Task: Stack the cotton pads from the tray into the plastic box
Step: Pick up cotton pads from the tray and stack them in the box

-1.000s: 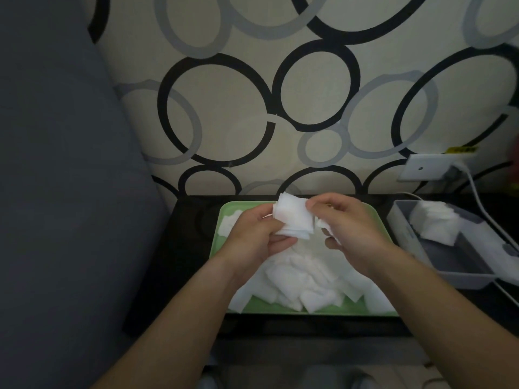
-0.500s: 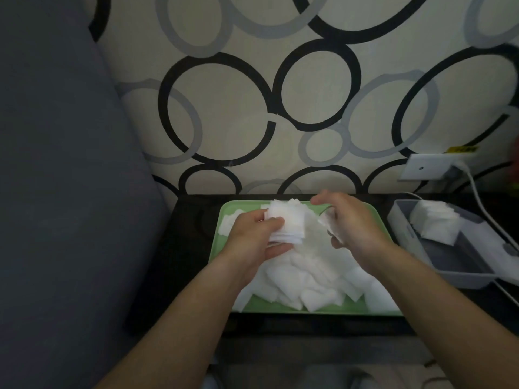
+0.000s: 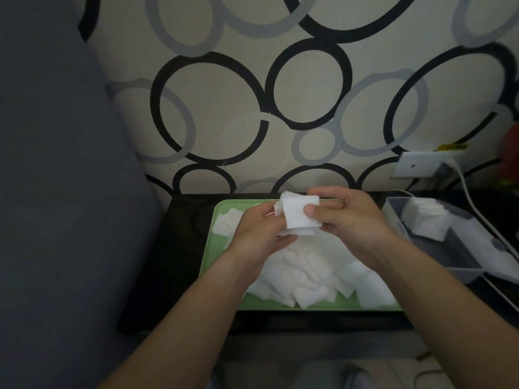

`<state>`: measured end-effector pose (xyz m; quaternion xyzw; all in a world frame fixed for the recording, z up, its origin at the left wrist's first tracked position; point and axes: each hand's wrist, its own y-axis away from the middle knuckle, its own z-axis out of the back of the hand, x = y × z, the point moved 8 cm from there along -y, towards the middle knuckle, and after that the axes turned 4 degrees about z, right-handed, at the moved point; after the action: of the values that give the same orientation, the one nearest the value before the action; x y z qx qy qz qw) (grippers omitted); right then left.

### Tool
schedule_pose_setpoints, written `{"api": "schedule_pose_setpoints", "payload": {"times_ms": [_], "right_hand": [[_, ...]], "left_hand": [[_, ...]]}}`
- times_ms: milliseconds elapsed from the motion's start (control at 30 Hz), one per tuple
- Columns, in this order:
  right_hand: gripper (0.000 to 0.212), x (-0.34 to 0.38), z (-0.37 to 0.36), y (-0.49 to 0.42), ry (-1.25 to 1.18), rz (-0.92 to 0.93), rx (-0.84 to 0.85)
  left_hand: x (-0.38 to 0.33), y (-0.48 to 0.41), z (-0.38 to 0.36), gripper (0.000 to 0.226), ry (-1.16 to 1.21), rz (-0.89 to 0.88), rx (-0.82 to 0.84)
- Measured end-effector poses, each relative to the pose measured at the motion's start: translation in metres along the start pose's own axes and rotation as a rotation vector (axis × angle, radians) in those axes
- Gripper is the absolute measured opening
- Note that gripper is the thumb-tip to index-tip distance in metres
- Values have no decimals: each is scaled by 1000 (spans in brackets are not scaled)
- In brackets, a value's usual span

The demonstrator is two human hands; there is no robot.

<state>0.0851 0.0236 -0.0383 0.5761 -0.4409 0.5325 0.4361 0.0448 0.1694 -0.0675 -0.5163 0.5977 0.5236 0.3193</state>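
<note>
One cotton pad stack (image 3: 298, 217) pinched by left grip (image 3: 261, 234) and right grip (image 3: 348, 223) together, above green tray (image 3: 215, 249)

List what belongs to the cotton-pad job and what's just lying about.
Job: left hand, right hand, held stack of cotton pads that both grip, loose cotton pads, green tray, plastic box, boxed cotton pads.
Lying about: wall socket, white cable, grey cushion.

Left hand (image 3: 259, 230), right hand (image 3: 349, 220), both curled
</note>
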Motion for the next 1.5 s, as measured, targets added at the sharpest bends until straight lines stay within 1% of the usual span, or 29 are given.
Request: {"api": "schedule_pose_setpoints", "payload": {"times_ms": [100,233,400,433,500,533,567,633,767,800,900,967,1033,1067,1133,1167,1200,1267,1333,1433,1500], "right_hand": [[33,-4,13,-1,3,-1,-56],[29,-4,31,0,35,25,-142],[34,1,57,7,192,70,-240],[36,2,64,8,242,82,-265],[43,4,77,11,356,111,-292],[48,7,82,13,419,132,-284],[52,12,89,14,482,158,-262],[55,23,100,14,579,201,-177],[31,40,114,16,563,201,120],[27,43,120,17,558,179,151],[24,45,150,19,474,108,112],[22,47,176,16,411,63,68],[21,49,200,11,435,31,50],[21,51,213,6,536,25,43],[24,52,232,-4,910,33,47],[28,48,237,-9,1067,22,59],[33,42,241,-14,1165,-2,78],[39,26,242,-23,1266,-46,116],[38,12,241,-33,1346,-55,131],[35,-4,238,-44,1485,-50,163],[33,-8,234,-48,1589,-3,180]], "left_hand": [[0,-1,-13,15,20,3,46],[4,-3,-30,23,37,18,83],[12,-5,-54,24,150,97,13],[12,-5,-60,25,135,86,26],[9,-4,-75,18,6,5,87],[9,-2,-82,19,-63,-35,109],[8,-2,-90,24,-109,-59,116],[10,-2,-105,32,-153,-78,128],[7,-3,-131,30,-132,-99,159],[8,-5,-138,28,-123,-92,162],[13,-10,-161,23,-115,-63,167],[18,-18,-178,23,-176,-62,157],[24,-29,-188,24,-285,-77,125],[27,-34,-191,24,-362,-93,104],[32,-44,-197,25,-584,-152,82],[36,-47,-201,24,-704,-174,95],[40,-50,-206,24,-812,-191,113],[47,-55,-213,25,-975,-224,143],[52,-58,-217,28,-1065,-242,156],[56,-61,-220,28,-1124,-255,169],[58,-64,-221,28,-1125,-260,177]]}}
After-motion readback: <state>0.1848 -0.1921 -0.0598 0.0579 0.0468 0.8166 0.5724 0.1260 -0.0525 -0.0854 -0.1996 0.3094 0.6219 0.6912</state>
